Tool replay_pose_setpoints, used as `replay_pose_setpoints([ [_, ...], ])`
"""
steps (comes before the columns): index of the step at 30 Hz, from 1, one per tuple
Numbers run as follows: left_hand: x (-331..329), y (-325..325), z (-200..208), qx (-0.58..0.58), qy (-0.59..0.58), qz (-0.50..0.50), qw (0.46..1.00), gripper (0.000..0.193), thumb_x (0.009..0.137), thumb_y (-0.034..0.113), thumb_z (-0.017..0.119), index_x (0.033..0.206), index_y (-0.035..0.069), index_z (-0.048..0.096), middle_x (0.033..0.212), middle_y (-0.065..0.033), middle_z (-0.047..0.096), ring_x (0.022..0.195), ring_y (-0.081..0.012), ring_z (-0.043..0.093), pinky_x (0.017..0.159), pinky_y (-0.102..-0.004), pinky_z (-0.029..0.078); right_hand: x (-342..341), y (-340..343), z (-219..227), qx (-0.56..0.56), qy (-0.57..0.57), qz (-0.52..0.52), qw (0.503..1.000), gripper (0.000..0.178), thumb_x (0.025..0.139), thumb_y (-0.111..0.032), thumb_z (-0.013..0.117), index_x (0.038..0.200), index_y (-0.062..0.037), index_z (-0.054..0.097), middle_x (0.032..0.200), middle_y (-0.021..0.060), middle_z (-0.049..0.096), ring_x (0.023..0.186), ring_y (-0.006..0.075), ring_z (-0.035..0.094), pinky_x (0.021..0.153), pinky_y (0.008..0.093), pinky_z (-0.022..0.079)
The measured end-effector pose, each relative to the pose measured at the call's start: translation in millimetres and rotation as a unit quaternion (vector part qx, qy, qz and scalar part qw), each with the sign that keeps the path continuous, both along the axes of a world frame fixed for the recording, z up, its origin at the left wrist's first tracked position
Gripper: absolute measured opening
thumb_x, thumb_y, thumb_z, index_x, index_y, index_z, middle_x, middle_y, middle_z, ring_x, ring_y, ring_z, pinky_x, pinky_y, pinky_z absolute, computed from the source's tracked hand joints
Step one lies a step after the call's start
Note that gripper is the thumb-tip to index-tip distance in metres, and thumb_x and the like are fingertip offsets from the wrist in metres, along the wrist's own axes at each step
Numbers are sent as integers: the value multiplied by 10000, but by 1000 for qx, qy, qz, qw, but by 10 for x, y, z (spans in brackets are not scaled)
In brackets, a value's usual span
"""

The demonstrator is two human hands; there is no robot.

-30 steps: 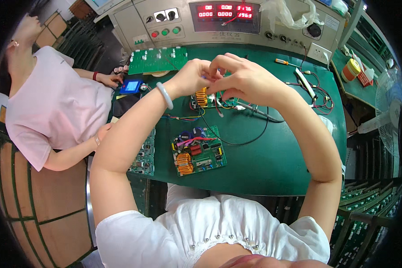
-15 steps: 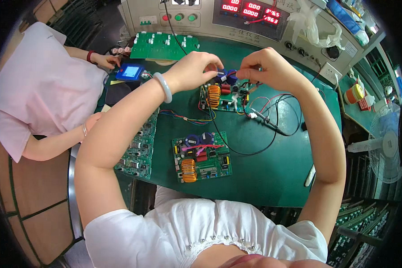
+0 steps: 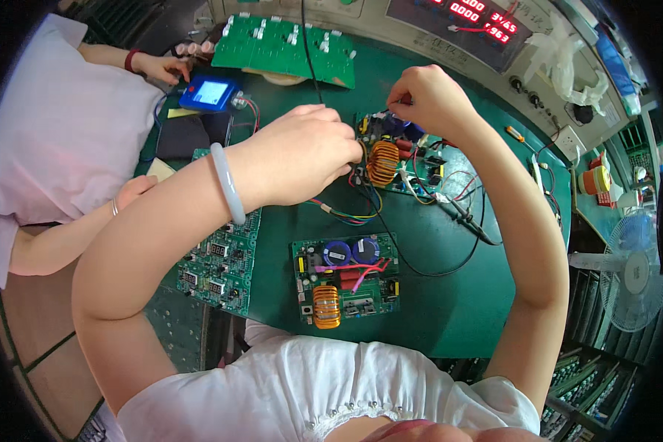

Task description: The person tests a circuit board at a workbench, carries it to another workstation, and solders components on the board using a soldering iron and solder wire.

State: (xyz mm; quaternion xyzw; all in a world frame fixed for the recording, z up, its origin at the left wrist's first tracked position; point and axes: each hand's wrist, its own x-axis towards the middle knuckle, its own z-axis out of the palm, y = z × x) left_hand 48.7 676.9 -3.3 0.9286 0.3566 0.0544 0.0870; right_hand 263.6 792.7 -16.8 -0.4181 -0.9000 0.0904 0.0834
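A green circuit board (image 3: 418, 175) with a copper-wound coil and purple-blue capacitors lies in front of my hands. My left hand (image 3: 302, 156) is at its left edge, fingers bent together by a connector with dark wires; what the fingertips hold is hidden. Over the board's far edge, my right hand (image 3: 436, 99) pinches something small and dark above the capacitors, too small to make out. A second, similar circuit board (image 3: 376, 302) lies nearer to me, with pink and red leads across it. A black probe (image 3: 460, 214) on a thin cable rests beside the far board.
On the left, another person's hand (image 3: 162, 68) is by a blue device with a lit screen (image 3: 212, 93). Display boards (image 3: 217, 250) lie under my left forearm. Farther back are a green panel (image 3: 287, 51) and a test bench (image 3: 449, 44); a fan (image 3: 633, 269) stands right.
My left hand has left the capacitors and come down to the far board's left edge. My right hand stays pinched above the capacitors. The whole view has shifted.
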Motion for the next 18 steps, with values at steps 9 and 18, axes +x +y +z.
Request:
replay_pose_setpoints([
  [9,-104,69,-161,24,-23,-2,999,128,825,102,609,933,38,639,961,-85,625,992,-264,562,934,-383,416,-205,144,-76,2,-53,71,996,94,651,-90,664,730,-55,701,741,172,652,763,352,645,688,408,534],
  [18,165,440,-385,56,-22,154,986,154,841,111,566,914,-6,634,861,-152,635,894,-342,610,828,-466,456,-375,129,29,129,-228,203,943,129,724,-49,676,852,-32,671,1001,104,635,852,280,626,743,356,502],
])
